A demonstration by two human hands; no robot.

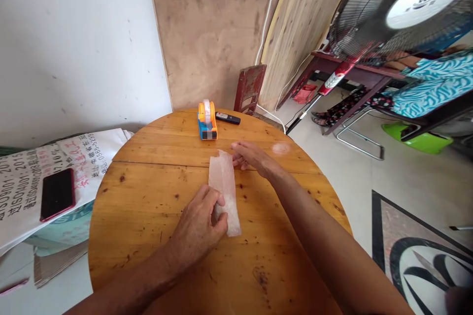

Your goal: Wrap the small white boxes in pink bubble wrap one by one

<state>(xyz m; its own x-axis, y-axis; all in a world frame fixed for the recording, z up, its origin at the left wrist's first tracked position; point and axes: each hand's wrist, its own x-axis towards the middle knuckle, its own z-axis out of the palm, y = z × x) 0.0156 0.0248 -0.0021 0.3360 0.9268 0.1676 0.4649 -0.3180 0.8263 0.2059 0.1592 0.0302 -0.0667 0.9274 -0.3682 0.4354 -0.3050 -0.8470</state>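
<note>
A long folded strip of thin, translucent whitish paper lies on the round wooden table. Its exact material is hard to tell. My left hand is on the strip's lower left side, fingers curled over the edge and thumb close to them, holding it. By the upper right edge is my right hand, with its fingers stretched toward the strip; whether the fingertips touch it is unclear. Beyond the strip stands an orange and blue tape dispenser with a roll of clear tape.
A black remote lies beside the dispenser. At left, a phone rests on a printed white sack. A wooden chair stands behind the table. To the right are a standing fan and a seated person.
</note>
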